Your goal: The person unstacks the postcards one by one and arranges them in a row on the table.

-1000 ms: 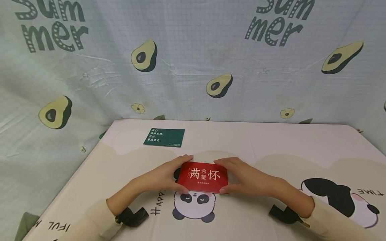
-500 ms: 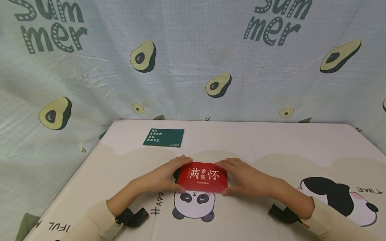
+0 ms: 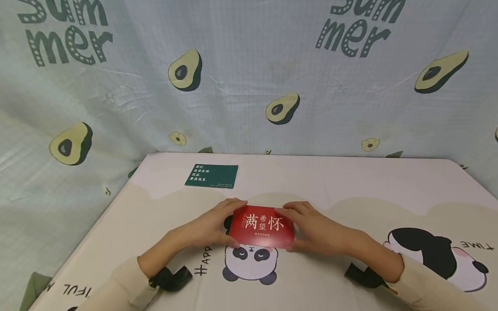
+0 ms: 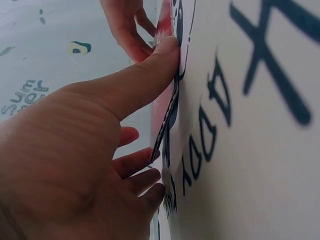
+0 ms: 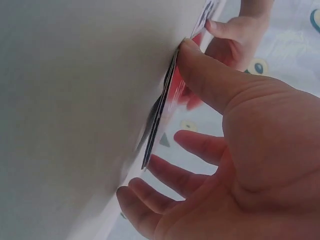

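Note:
A red card (image 3: pixel 261 226) with white characters lies across the panda print near the middle of the table, between both hands. My left hand (image 3: pixel 208 224) holds its left end, thumb at the near corner and fingers at the far one. At the right end my right hand (image 3: pixel 319 229) grips in the same way. The left wrist view shows the card edge-on close over the cloth, with the left thumb (image 4: pixel 162 55) at its edge. In the right wrist view, its edge (image 5: pixel 159 110) shows thin layers, and the right thumb (image 5: pixel 200 65) presses the near corner.
A dark green card (image 3: pixel 212 176) with white characters lies farther back, left of the middle. The table (image 3: pixel 350 181) has a printed pale cloth, with an avocado-patterned curtain (image 3: pixel 233 65) behind it. Black wrist mounts (image 3: pixel 171 278) stick out under the forearms.
The right thumb has shifted slightly outward along the red card's near right corner. Both hands stay at the card's ends, and the green card lies where it was.

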Action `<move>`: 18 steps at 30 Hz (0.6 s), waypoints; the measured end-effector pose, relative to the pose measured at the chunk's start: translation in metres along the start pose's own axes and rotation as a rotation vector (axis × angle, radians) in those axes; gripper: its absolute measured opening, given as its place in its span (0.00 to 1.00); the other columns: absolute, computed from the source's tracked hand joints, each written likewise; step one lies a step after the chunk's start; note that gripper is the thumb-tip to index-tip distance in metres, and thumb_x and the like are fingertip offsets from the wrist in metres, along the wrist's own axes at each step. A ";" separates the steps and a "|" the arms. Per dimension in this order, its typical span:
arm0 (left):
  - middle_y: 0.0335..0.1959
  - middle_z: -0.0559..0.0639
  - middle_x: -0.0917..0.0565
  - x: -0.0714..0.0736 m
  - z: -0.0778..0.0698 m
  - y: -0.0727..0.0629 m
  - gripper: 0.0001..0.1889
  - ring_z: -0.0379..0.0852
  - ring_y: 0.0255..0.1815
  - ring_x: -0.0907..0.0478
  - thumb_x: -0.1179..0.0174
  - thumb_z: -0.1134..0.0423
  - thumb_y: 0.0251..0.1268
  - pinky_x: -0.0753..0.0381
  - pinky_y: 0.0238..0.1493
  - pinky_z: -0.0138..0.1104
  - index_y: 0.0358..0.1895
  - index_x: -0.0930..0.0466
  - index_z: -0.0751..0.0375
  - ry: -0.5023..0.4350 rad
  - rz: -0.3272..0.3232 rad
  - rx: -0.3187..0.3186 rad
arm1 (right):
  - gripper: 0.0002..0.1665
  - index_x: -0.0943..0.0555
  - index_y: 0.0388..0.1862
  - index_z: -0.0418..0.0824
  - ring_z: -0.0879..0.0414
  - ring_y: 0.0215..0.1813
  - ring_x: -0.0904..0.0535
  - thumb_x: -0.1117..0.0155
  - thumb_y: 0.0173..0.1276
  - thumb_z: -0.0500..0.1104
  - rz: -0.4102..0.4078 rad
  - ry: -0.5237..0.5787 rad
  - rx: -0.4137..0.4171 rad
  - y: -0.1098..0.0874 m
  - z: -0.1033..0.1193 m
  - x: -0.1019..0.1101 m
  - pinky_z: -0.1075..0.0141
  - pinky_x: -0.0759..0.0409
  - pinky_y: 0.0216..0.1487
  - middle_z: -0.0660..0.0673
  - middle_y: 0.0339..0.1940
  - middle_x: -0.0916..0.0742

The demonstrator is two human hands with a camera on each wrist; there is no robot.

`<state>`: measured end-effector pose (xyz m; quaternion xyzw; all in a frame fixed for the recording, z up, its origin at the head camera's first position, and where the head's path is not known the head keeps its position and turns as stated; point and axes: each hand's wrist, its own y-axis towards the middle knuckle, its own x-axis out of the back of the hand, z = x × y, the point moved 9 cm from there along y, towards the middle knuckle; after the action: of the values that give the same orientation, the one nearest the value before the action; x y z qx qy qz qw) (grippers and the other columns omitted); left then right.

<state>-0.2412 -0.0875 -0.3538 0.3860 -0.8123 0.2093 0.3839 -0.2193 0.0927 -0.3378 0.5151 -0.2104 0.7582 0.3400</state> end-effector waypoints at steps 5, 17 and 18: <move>0.69 0.52 0.38 0.001 0.001 0.001 0.52 0.50 0.68 0.40 0.24 0.56 0.45 0.28 0.60 0.45 0.74 0.46 0.56 -0.002 -0.014 -0.003 | 0.46 0.35 0.71 0.43 0.46 0.66 0.39 0.25 0.55 0.49 -0.025 -0.006 0.020 0.001 0.002 0.002 0.55 0.22 0.54 0.44 0.63 0.30; 0.69 0.51 0.39 0.004 -0.001 0.002 0.55 0.50 0.66 0.37 0.23 0.54 0.42 0.28 0.60 0.46 0.75 0.48 0.53 -0.016 -0.044 -0.047 | 0.46 0.35 0.71 0.44 0.47 0.65 0.38 0.25 0.55 0.49 -0.028 0.001 0.004 0.001 0.002 0.003 0.57 0.22 0.53 0.45 0.62 0.31; 0.68 0.51 0.39 0.004 -0.002 0.002 0.56 0.50 0.65 0.36 0.22 0.54 0.42 0.28 0.60 0.46 0.75 0.48 0.53 -0.015 -0.046 -0.054 | 0.46 0.35 0.71 0.45 0.47 0.65 0.39 0.25 0.55 0.49 -0.025 0.002 -0.001 0.001 0.002 0.003 0.57 0.22 0.53 0.45 0.62 0.31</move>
<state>-0.2433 -0.0871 -0.3495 0.3957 -0.8113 0.1757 0.3929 -0.2194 0.0916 -0.3346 0.5168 -0.2037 0.7543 0.3500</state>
